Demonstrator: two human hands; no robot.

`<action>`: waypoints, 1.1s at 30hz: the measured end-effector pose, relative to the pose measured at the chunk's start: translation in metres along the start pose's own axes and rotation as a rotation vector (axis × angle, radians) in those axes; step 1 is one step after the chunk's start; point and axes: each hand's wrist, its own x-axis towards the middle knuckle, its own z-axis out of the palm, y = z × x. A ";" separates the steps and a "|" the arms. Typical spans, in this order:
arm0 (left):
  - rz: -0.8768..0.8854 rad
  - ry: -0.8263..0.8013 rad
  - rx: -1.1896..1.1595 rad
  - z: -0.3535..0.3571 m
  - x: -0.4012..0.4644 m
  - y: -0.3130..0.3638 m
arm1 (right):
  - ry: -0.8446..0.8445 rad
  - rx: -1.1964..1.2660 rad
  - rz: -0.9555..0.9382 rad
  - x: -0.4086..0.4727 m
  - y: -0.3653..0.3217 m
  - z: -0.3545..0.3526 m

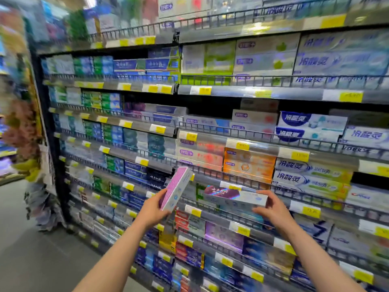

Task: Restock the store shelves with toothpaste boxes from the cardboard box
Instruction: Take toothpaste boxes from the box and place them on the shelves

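While the left hand [154, 209] is gripping a pink-sided toothpaste box [176, 187] tilted upward, its lettering is staying too blurred to read. Right of that box, the right hand [271, 208] is holding a purple-and-white toothpaste box [234, 197] level, fingers curled around its end, just in front of the shelf rail [252, 216]. Beyond the pink box, shelves [231, 91] are carrying stacked toothpaste cartons; the orange cartons [248, 165] are sitting above and right of it, and yellow price tags [205, 91] are lining the shelf edges.

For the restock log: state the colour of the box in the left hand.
Pink broad face with a white side, on the box the left hand holds; head view.
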 end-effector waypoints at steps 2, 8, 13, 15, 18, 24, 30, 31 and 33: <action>0.018 0.001 0.021 -0.029 0.016 -0.014 | 0.019 0.016 -0.019 0.013 -0.014 0.026; 0.062 0.001 0.032 -0.115 0.066 -0.065 | 0.056 0.193 -0.013 0.055 -0.056 0.114; 0.073 0.025 0.008 -0.179 0.116 -0.104 | 0.058 0.285 -0.046 0.108 -0.105 0.178; 0.086 0.048 0.011 -0.199 0.140 -0.118 | 0.057 0.298 -0.059 0.131 -0.124 0.202; 0.100 0.058 -0.022 -0.223 0.179 -0.137 | 0.066 0.348 -0.102 0.169 -0.145 0.239; 0.126 0.125 -0.075 -0.259 0.262 -0.173 | 0.060 0.353 -0.242 0.255 -0.168 0.293; 0.144 0.235 -0.104 -0.310 0.337 -0.212 | 0.179 0.053 -0.407 0.349 -0.191 0.335; 0.146 0.247 -0.124 -0.320 0.347 -0.220 | 0.203 0.031 -0.442 0.363 -0.195 0.343; 0.161 0.259 -0.132 -0.339 0.369 -0.236 | 0.230 0.044 -0.471 0.371 -0.219 0.366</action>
